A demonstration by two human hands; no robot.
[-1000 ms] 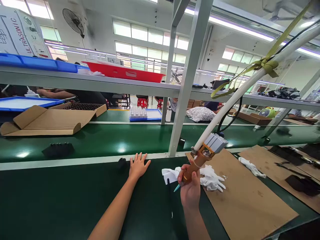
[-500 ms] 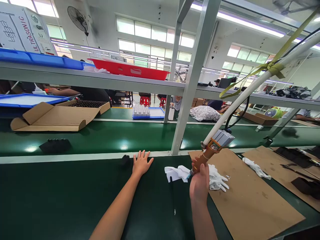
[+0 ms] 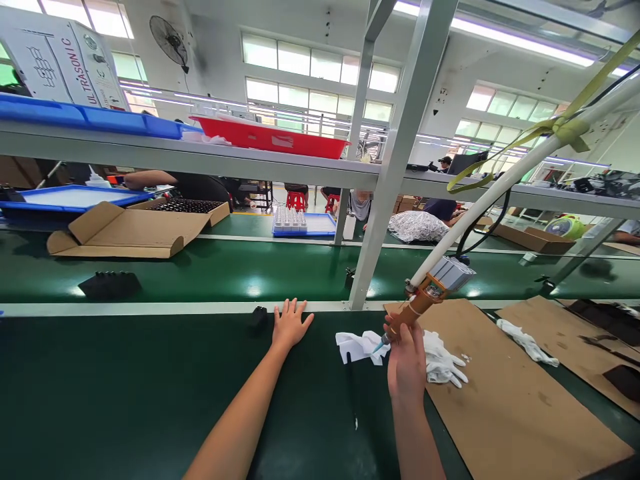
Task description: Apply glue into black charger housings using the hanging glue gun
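My right hand [image 3: 407, 353] is wrapped around an orange-brown glue dispenser [image 3: 413, 312], tilted so its blue needle tip points down-left over a crumpled white cloth [image 3: 361, 347]. A white pipe runs up from its top end. My left hand [image 3: 290, 325] lies flat with fingers spread at the far edge of the green table, holding nothing. Just left of it sits a small black block [image 3: 259, 317]. Between my arms lies a thin dark stick [image 3: 353, 393], its upper end on the cloth. White gloves [image 3: 443, 360] rest right of my right hand.
A grey metal post [image 3: 383, 220] rises beyond my hands, supporting a shelf with a red tray [image 3: 275, 137]. On the green belt behind are a black part [image 3: 110, 285], an open cardboard box [image 3: 125, 230] and another dark part [image 3: 350, 277]. Brown cardboard [image 3: 510, 387] covers the right side.
The view has turned slightly left. My hands keep the same pose. On the belt, the dark part by the post has shifted left and now shows on the post's left side.
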